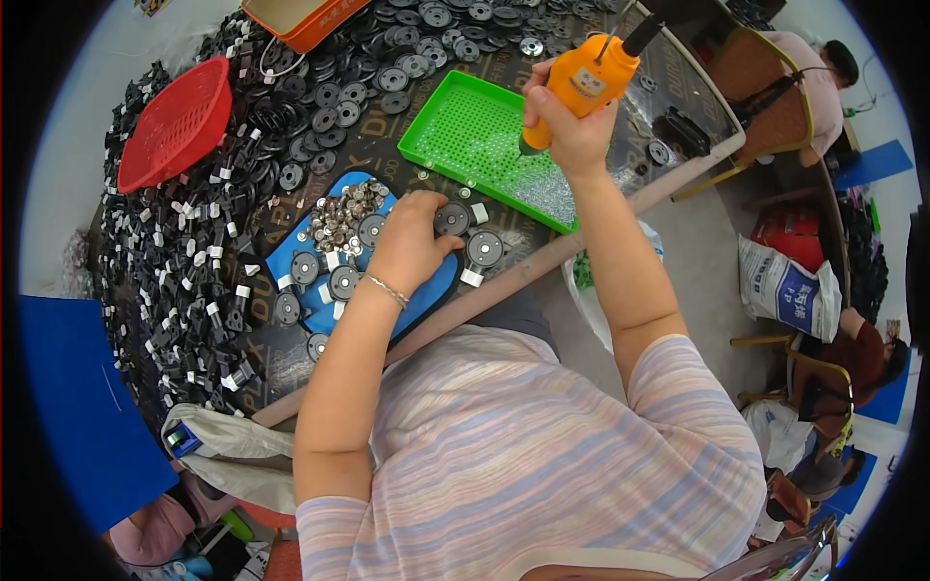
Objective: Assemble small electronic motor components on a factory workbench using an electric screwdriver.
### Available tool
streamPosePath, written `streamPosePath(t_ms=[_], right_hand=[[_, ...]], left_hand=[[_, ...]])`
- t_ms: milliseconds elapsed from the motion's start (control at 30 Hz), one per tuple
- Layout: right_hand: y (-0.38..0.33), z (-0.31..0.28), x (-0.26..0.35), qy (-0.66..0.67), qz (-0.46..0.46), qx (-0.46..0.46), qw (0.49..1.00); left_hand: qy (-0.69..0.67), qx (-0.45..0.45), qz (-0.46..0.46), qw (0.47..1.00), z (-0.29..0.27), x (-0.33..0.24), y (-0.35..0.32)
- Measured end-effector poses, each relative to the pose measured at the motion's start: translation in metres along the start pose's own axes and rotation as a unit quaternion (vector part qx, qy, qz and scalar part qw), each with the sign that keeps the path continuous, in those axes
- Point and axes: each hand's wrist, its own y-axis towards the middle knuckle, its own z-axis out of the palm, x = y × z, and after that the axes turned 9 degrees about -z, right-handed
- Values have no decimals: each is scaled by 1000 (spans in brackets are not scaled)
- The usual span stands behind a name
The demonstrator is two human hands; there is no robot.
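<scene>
My right hand [573,126] is closed round an orange electric screwdriver [591,76], raised above the green tray's right side. The tool's tapered dark end hangs over the green tray [426,147], which has a perforated floor and small silvery screws [552,194] heaped at its near corner. My left hand [407,237] grips a black wheel [451,219] between thumb and fingers, beside the blue tray. Another black wheel [484,249] with a white tab lies just right of it. On the blue tray [426,308] sit a pile of small round metal parts [341,218] and several black wheels [344,282].
Black parts with white tabs [184,281] cover the table's left side; loose black discs [407,66] spread along the back. A red basket [179,126] and an orange box [300,21] stand among them. The table's padded edge [542,266] runs before me. People sit at right.
</scene>
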Motion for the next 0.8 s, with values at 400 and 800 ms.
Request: streamPosePath(t_ms=[400, 800], right_hand=[[3, 6, 21, 72, 9, 14, 997], [-39, 71, 42, 168, 101, 107, 975]], left_hand=[[2, -17, 32, 999, 1, 2, -1], [-26, -15, 47, 998, 3, 5, -1]])
